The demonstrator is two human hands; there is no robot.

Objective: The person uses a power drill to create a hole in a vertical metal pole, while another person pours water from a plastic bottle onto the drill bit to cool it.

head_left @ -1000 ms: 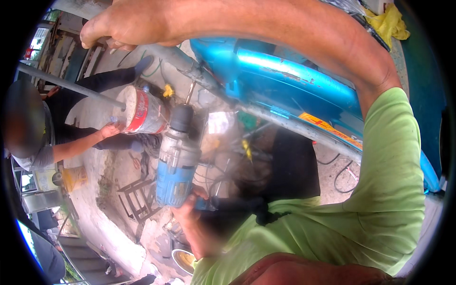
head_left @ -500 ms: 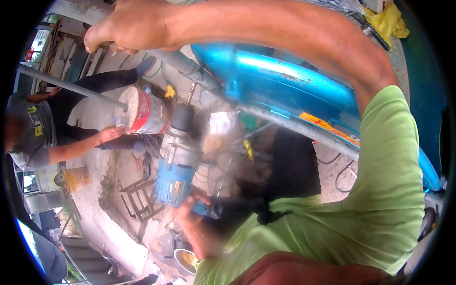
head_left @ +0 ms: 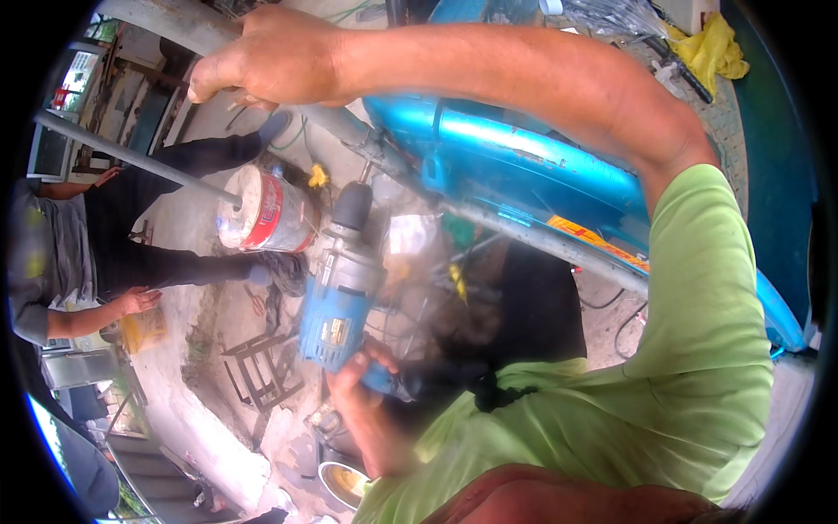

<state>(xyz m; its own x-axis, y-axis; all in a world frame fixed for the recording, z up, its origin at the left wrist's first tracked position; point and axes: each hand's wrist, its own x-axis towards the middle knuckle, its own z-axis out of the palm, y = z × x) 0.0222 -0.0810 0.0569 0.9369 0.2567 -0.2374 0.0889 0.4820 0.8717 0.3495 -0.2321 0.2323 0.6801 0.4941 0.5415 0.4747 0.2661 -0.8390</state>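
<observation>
My left hand [head_left: 358, 375] is wrapped round the rear handle of a blue and grey power drill [head_left: 336, 319] with a black front collar. Its drill bit [head_left: 366, 172] points up to the grey metal pipe [head_left: 511, 225], at or very near its underside; contact cannot be made out. Stretched across the top from the right, my right hand [head_left: 279, 57] grips the upper left part of that pipe, fingers curled round it. Behind the pipe lies a blue painted metal body [head_left: 541, 153] with an orange sticker.
At left, a person [head_left: 61, 253] in dark trousers sits near a white and red bucket [head_left: 266, 210] with a grey rod [head_left: 131, 157] reaching its top. A small metal frame [head_left: 257, 371] and a bowl [head_left: 342, 483] are on the floor. A yellow cloth [head_left: 711, 52] lies upper right.
The drill has shifted slightly right, its bit now closer to the pipe. The other person has leaned back, taking a hand away from the bucket. My right hand keeps its grip.
</observation>
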